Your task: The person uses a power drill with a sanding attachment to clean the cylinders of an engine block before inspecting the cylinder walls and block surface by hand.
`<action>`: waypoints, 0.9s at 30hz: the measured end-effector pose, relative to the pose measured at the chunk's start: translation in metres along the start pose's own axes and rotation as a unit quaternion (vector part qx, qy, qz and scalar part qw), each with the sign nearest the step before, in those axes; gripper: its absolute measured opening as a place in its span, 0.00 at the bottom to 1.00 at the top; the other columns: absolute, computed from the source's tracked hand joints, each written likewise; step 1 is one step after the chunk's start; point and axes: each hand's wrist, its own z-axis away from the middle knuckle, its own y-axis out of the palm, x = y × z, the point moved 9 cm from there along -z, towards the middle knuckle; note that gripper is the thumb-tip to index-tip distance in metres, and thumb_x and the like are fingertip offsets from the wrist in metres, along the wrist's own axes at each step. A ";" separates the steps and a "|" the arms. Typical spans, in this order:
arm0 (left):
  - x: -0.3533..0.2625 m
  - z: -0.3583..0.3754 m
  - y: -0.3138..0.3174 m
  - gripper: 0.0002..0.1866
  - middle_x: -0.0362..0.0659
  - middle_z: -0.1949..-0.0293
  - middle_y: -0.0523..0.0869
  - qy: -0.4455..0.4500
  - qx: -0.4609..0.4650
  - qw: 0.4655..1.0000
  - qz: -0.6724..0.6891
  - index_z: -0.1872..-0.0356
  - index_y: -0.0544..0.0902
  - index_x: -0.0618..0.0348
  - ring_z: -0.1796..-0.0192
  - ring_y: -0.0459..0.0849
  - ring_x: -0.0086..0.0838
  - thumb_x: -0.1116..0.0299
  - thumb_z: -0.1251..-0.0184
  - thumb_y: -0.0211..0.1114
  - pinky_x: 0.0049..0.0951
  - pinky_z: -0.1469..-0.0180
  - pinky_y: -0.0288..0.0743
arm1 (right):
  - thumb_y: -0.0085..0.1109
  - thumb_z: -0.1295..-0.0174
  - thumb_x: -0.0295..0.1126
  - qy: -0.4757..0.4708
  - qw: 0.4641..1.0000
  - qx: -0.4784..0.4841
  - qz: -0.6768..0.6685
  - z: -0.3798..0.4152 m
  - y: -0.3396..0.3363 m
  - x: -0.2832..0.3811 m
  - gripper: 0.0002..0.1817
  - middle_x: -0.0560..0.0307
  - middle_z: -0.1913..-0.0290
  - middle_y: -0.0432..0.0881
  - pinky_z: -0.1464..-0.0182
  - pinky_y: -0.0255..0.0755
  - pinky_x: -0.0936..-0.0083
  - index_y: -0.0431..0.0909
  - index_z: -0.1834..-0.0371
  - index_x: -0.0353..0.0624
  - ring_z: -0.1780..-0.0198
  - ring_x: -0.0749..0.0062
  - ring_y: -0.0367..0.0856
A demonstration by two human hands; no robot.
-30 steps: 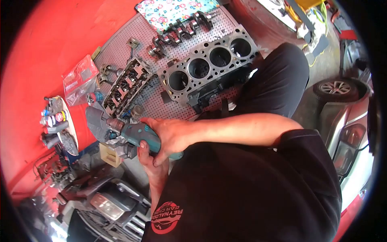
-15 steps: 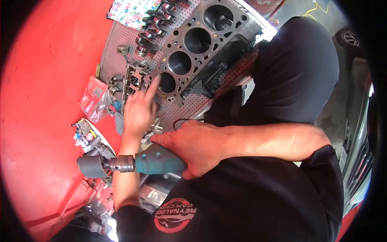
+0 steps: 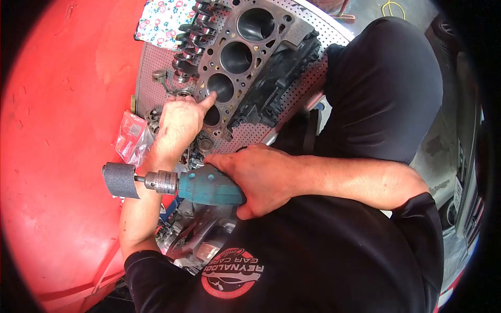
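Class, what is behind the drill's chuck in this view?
The person's left forearm shows above and below the chuck; the patch directly behind it is covered and cannot be seen.

Big scuffed red surface filled the left, wall or panel unclear, crease low down. Perforated table stood up top, its right side glaring bright. Grey floor showed upper right, yellow cord on it. Car sat far right, partly cut off. Light was bright, uneven.
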 end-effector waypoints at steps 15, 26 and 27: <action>0.011 -0.034 0.017 0.33 0.46 0.55 0.86 0.018 0.019 0.995 -0.093 0.24 0.66 0.27 0.51 0.84 0.37 0.67 0.29 0.55 0.43 0.42 0.71 | 0.75 0.58 0.37 -0.032 0.999 0.025 0.009 -0.004 0.004 0.002 0.34 0.40 0.60 0.86 0.51 0.80 0.53 0.70 0.47 0.35 0.55 0.42 0.86; 0.018 -0.011 0.001 0.32 0.47 0.55 0.86 0.048 0.047 0.995 -0.079 0.25 0.68 0.32 0.47 0.82 0.39 0.67 0.31 0.56 0.46 0.38 0.67 | 0.74 0.58 0.36 -0.042 0.998 0.044 0.026 -0.012 0.003 0.005 0.36 0.42 0.60 0.85 0.51 0.80 0.54 0.69 0.45 0.36 0.56 0.42 0.86; 0.015 -0.009 0.004 0.33 0.46 0.56 0.86 0.041 0.058 0.996 -0.058 0.25 0.68 0.33 0.48 0.82 0.38 0.68 0.32 0.57 0.46 0.38 0.67 | 0.74 0.57 0.37 -0.047 0.998 0.041 0.026 -0.012 0.001 0.006 0.33 0.41 0.62 0.85 0.52 0.80 0.54 0.70 0.48 0.34 0.57 0.42 0.87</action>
